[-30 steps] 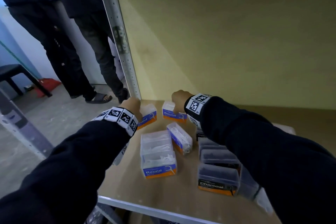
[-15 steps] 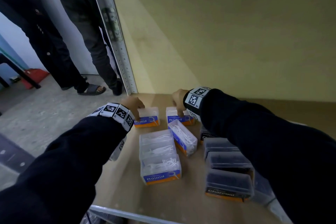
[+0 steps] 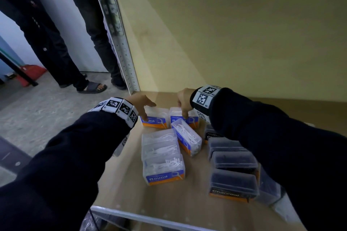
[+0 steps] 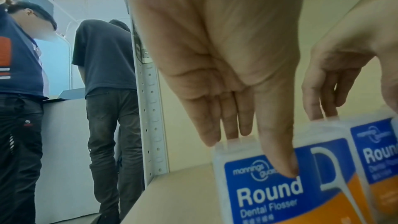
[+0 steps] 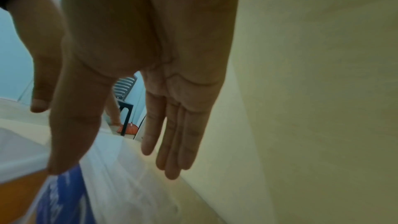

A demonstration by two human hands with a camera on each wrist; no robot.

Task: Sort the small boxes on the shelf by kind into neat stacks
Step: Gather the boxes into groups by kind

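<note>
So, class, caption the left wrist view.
Left hand pinches a clear plastic blue-and-orange Round flosser box on the shelf.

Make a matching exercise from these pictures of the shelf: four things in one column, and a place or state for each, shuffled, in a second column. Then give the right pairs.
Things
1. left hand
2. right hand
3. Charcoal box
4. tilted Round box

Places or states
A. at the front right of the shelf, dark
B. thumb on the blue label of the back left Round box
C. lies askew, between the back boxes and the front Round box
D. fingers on the back right Round box

Pairs: 1-B, 2-D, 3-A, 4-C
</note>
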